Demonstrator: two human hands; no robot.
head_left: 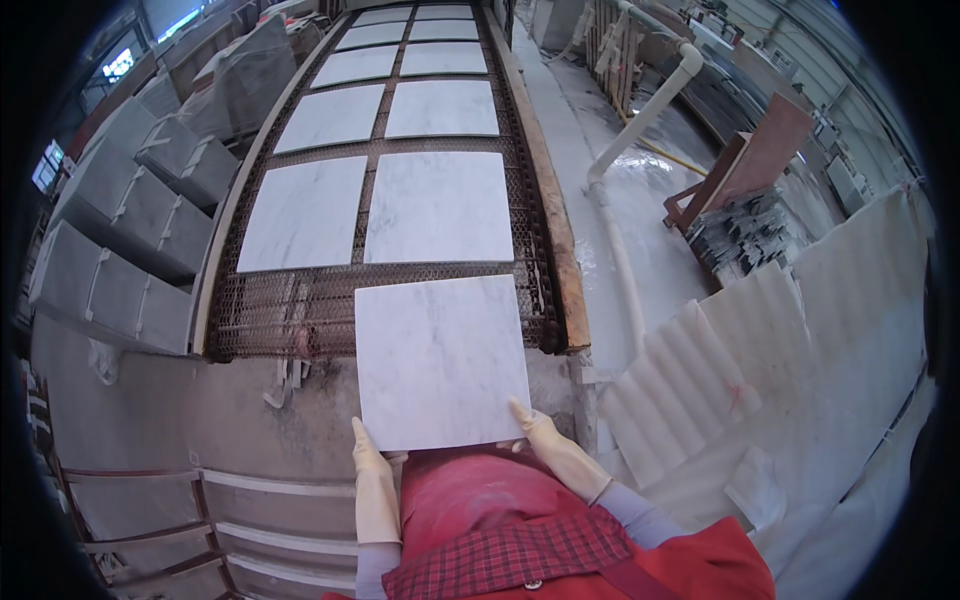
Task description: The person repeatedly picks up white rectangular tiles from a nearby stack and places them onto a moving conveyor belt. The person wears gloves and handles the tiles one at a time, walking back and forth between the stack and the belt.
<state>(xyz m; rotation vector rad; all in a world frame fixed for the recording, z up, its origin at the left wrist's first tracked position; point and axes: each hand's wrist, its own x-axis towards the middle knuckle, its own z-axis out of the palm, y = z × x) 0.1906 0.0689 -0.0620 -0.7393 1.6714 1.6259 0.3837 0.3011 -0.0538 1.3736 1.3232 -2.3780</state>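
I hold a square white marble tile (440,360) flat in front of my waist. My left hand (373,485), in a pale rubber glove, grips its near left corner. My right hand (555,450), gloved the same, grips the near right corner. The tile's far edge reaches over the near end of a metal mesh conveyor (290,310). Two rows of similar white tiles lie on the mesh, the nearest pair being a left tile (303,212) and a right tile (438,206). I wear a red apron.
Stacks of grey stone slabs (130,210) stand to the left of the conveyor. A white pipe (640,120) runs over the wet floor on the right. White corrugated sheets (800,370) lie at the right, behind them a rack with stacked tiles (745,225).
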